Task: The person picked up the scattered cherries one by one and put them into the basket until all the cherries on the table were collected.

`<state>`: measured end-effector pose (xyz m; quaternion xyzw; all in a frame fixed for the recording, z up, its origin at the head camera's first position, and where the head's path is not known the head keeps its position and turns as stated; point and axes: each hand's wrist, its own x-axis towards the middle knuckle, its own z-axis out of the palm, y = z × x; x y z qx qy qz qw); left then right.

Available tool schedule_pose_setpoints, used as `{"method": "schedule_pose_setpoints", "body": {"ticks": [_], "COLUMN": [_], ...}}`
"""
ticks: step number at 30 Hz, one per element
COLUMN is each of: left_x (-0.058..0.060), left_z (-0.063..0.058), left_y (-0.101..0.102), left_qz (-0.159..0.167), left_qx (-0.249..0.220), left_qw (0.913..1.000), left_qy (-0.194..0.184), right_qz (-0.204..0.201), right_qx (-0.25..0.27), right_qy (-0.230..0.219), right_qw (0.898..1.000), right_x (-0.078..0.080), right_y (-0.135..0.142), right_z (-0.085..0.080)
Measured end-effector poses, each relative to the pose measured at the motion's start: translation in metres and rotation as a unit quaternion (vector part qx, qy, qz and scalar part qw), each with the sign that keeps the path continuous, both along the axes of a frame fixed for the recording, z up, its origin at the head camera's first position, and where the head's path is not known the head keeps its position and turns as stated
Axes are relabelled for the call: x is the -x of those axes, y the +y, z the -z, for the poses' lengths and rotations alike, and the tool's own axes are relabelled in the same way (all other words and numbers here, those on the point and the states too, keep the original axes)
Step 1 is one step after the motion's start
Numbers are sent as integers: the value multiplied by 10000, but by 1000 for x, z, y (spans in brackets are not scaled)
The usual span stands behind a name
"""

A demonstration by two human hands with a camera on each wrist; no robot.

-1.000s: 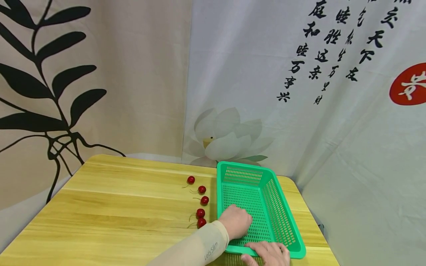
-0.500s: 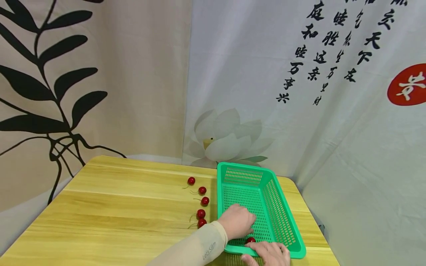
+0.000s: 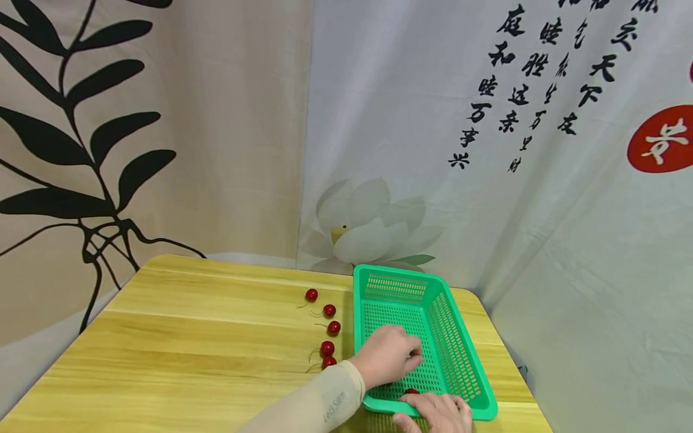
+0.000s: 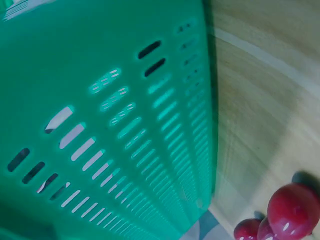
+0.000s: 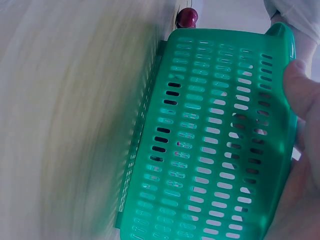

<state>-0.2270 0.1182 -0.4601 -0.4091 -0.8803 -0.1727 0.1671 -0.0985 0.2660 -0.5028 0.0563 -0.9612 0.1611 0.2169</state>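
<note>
My left hand [image 3: 391, 355], in a pale sleeve, is inside the green plastic basket [image 3: 465, 343]. Its fingers are loosely bent, with a gap between thumb and fingertips and nothing visible in it. One red cherry [image 3: 411, 391] lies near the basket's front wall, partly behind my right hand [image 3: 438, 412]. That hand grips the front rim, thumb outside and fingers over the edge. The right wrist view shows its thumb [image 5: 302, 92] against the slotted wall [image 5: 210, 135]. Beneath the left wrist a dark red spot shows, mostly hidden.
Several stemmed cherries, among them one at the back [image 3: 311, 295], line the wooden table [image 3: 206, 337] left of the basket. In the left wrist view, cherries [image 4: 294, 211] sit beside the basket wall [image 4: 125, 125]. A printed cloth [image 3: 379, 120] hangs behind the table.
My left hand has risen slightly and shifted right inside the basket, its fingers loosening. A cherry has come into view near the front wall. The right hand stays on the rim.
</note>
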Motion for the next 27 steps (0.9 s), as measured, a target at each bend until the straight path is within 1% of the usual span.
{"method": "schedule_pose_setpoints", "body": {"ticks": [2,5,7,9,10,12,16,17,19,21,22,23,24,25,27], "left_x": [0,0,0,0,0,-2,-6,-7,-9,-10,-11,-12,-13,-15,-20], "left_z": [-2,-5,-7,-8,-9,-9,-5,-4,0,6,8,11,14,18,24], "left_y": [-3,-9,-16,-23,-28,-38,-60,-66,-77,-87,-91,-96,-99,-103,-108], "left_qz": [-34,-120,-169,-274,-330,-506,-1094,-1266,-1576,-1736,-1784,-1800,-1796,-1796,-1779], "left_qx": [-443,-1080,-1542,-2004,-2256,-2765,-3610,-3752,-3928,-4004,-3983,-3932,-3841,-3702,-3252], "left_qw": [9990,9939,9875,9783,9721,9568,9196,9101,8940,8830,8809,8815,8856,8918,9127], "left_qy": [-100,-200,-292,-441,-548,-745,-1094,-1222,-1474,-1730,-1830,-1896,-1898,-1882,-1718], "right_qz": [-14,-48,-60,-60,-51,-48,-69,-81,-89,-91,-95,-98,-103,-108,-122], "right_qx": [-33,-27,-23,-3,5,20,55,47,48,42,36,13,18,14,9], "right_qy": [21,19,-22,-86,-117,-163,-183,-193,-251,-300,-324,-360,-397,-433,-502], "right_qw": [10000,10000,10000,9999,9999,9999,9998,9998,9996,9995,9994,9993,9992,9990,9987], "right_x": [0,0,-1,-1,-1,-2,-2,-2,-2,-2,-2,-2,-2,-2,-2], "right_y": [0,1,1,1,1,1,0,0,1,1,1,2,2,2,1], "right_z": [0,0,0,-1,-2,-3,-5,-6,-7,-7,-7,-7,-7,-8,-8]}}
